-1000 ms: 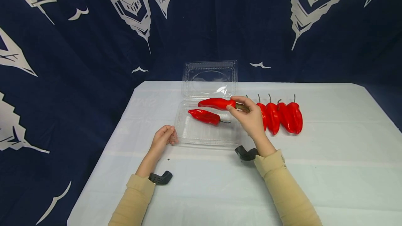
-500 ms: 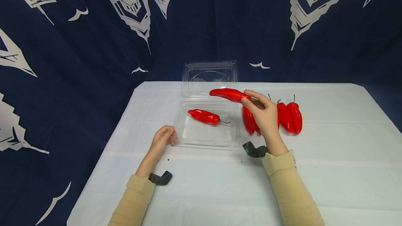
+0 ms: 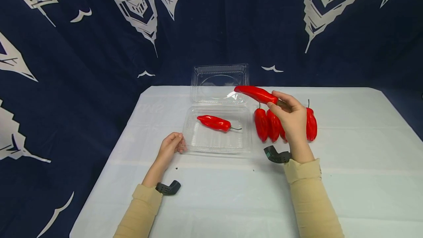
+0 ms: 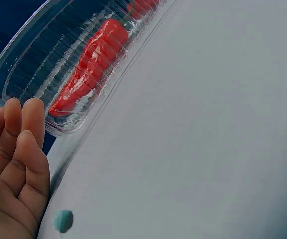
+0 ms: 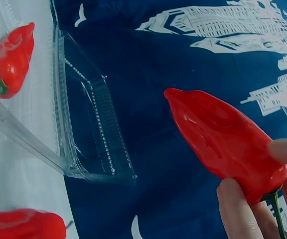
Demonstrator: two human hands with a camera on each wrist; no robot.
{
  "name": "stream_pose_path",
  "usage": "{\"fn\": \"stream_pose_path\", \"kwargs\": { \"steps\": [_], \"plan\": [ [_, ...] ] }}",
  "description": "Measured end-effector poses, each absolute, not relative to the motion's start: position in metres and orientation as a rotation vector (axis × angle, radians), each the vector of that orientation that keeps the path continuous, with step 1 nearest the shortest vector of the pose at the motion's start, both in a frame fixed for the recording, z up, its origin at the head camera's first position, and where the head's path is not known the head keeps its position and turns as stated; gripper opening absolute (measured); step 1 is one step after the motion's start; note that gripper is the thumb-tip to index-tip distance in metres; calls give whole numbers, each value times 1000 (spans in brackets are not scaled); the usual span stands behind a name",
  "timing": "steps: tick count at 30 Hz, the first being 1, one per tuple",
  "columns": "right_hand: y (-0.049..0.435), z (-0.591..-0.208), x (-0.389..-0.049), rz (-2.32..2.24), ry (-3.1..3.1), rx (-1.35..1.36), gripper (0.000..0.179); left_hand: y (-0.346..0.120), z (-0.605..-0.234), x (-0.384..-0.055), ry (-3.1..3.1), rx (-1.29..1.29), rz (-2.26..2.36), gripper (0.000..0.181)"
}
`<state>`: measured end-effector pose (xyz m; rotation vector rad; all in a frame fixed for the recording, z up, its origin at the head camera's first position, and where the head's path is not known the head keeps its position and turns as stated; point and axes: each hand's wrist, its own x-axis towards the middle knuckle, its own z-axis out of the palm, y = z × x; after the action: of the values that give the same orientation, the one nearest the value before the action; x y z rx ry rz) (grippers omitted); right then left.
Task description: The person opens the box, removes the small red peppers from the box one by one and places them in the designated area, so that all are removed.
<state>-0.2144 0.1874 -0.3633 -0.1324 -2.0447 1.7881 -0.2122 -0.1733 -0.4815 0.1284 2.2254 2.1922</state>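
My right hand (image 3: 292, 115) holds a long red pepper (image 3: 256, 93) by its stem end, raised above the table with its tip pointing left. Thumb and fingers pinch that pepper (image 5: 228, 139) in the right wrist view. A clear plastic clamshell container (image 3: 218, 148) stands with its lid (image 3: 219, 80) swung back. Inside its base lies another red pepper (image 3: 214, 123), stem to the right. My left hand (image 3: 172, 146) holds the container's front left corner; in the left wrist view its curled fingers (image 4: 32, 119) are at the rim.
Several red peppers (image 3: 261, 124) lie in a row right of the container, partly hidden behind my right hand. The table has a white cover (image 3: 211, 197). A dark blue printed cloth (image 3: 211, 28) hangs behind it.
My right hand has carried its pepper up and to the right, from over the container's base to above the row of peppers. The left hand and the container stay where they were.
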Motion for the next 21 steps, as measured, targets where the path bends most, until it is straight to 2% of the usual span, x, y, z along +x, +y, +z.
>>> {"fn": "stream_pose_path", "kwargs": {
  "steps": [21],
  "plan": [
    [228, -358, -210, 1957, -1731, -276, 45, -173, -482, -212, 2225, 122, 2191, 22]
  ]
}}
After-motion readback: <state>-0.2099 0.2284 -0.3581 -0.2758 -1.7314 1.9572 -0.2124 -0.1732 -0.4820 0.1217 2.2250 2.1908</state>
